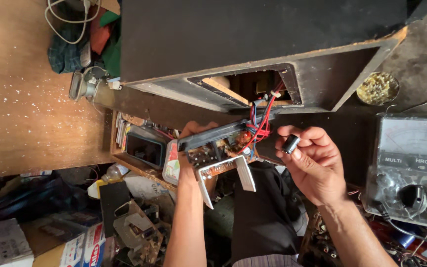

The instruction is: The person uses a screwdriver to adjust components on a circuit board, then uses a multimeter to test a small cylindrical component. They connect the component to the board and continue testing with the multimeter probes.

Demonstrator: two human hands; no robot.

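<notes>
My left hand [190, 143] grips a circuit board panel [222, 151] with brown components and white metal brackets, held in front of me. Red, blue and black wires [262, 121] run from the panel up into a rectangular opening [253, 86] in a large black speaker cabinet [253, 44]. My right hand [312, 163] is just right of the panel and pinches a small black cylindrical knob [290, 144] between thumb and fingers.
A grey analog meter with a black dial [413, 170] sits at right, a round tin of yellowish paste [377, 88] above it. A wooden surface [21, 99] lies at left, with a phone [145, 150] in a wooden box, cables, cloth and cluttered parts below.
</notes>
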